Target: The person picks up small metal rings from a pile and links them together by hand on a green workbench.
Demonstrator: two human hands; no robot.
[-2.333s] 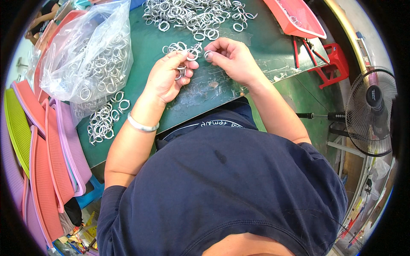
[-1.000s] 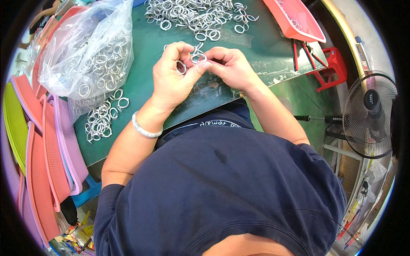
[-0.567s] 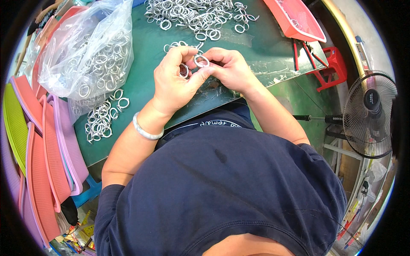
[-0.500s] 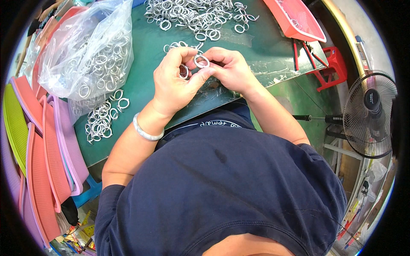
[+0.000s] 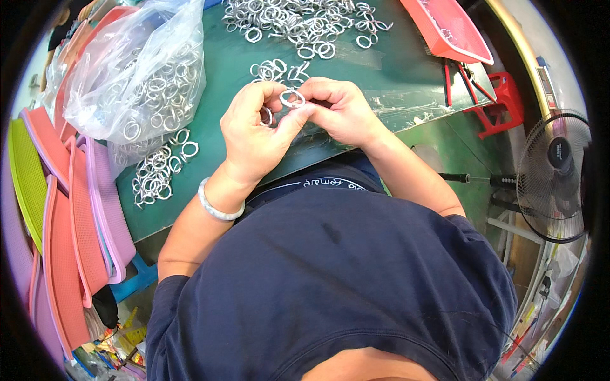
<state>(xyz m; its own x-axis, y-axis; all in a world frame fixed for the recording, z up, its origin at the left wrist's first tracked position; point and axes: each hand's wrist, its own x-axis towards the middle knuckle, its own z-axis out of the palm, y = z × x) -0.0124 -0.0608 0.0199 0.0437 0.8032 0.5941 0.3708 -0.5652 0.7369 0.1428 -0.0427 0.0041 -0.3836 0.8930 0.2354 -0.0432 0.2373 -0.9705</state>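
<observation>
On the bench (image 5: 400,79) a clear bag of rings (image 5: 127,82) and a cluster (image 5: 155,173) lie left, a small group (image 5: 274,65) at the middle, a larger pile (image 5: 289,22) far, a red basket (image 5: 429,32) far right. Between left hand (image 5: 254,127) and right hand (image 5: 346,114), both pinching it, is a silvery, round, open-centred ring (image 5: 284,102); the left also curls round another ring (image 5: 271,115).

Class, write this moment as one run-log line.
Left hand: holds metal ring | right hand: fingertips at ring | beyond: loose rings, green table | left side: clear bag
</observation>
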